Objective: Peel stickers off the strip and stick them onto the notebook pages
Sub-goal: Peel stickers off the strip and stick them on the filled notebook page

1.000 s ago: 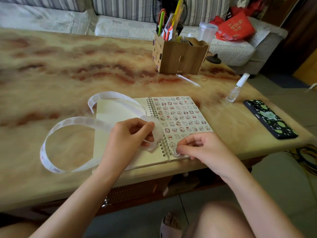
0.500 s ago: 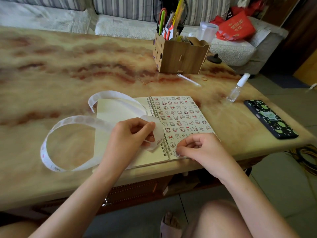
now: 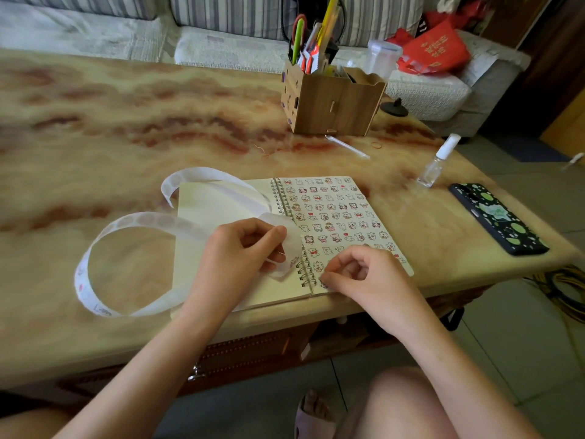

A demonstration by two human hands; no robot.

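Note:
A spiral notebook (image 3: 221,217) lies open near the table's front edge. Its right page (image 3: 335,213) is covered with rows of small cartoon stickers; the left page is blank. A long white sticker strip (image 3: 95,248) loops over the left page and out to the left on the table. My left hand (image 3: 240,255) pinches the strip's end beside the spiral binding. My right hand (image 3: 364,274) has its fingers curled, with the fingertips pressed on the bottom left corner of the right page. Whether a sticker is under those fingertips is hidden.
A wooden pen holder (image 3: 332,99) with scissors and pens stands behind the notebook. A loose pen (image 3: 348,147), a small spray bottle (image 3: 438,160) and a phone (image 3: 498,217) lie to the right. A sofa runs behind the table (image 3: 95,122).
My right hand has slid a little left, toward the spiral at the page's bottom corner. My left hand and the strip have barely moved.

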